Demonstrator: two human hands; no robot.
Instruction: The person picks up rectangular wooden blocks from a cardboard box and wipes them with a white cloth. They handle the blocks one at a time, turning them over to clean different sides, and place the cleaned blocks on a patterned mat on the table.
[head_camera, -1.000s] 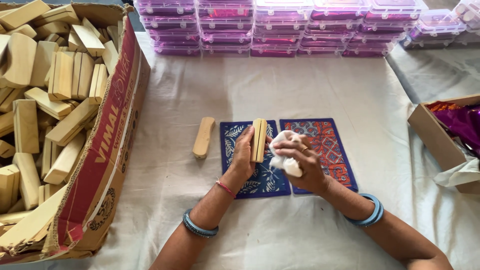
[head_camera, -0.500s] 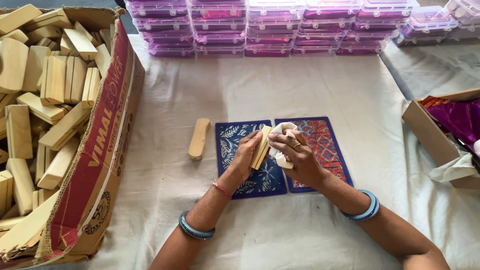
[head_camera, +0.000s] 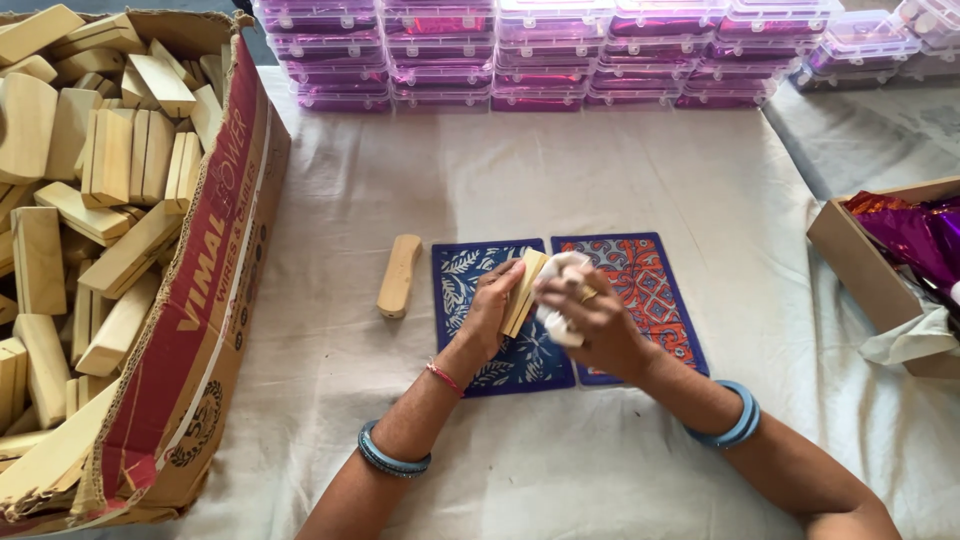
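A big box is sitting at the left edge of the cloth, and it is holding lots of wood blocks. A handle is lying flat near the middle of the cloth, just left of the blue mat. The left hand is curling its fingers around a block and holding it tilted over the blue mat. The right hand is closing its fingers on a white rag and pressing it on the block. The red mat is lying beside the blue one. Purple cases are lining the far edge. A small box with shiny purple foil is sitting at the right edge.
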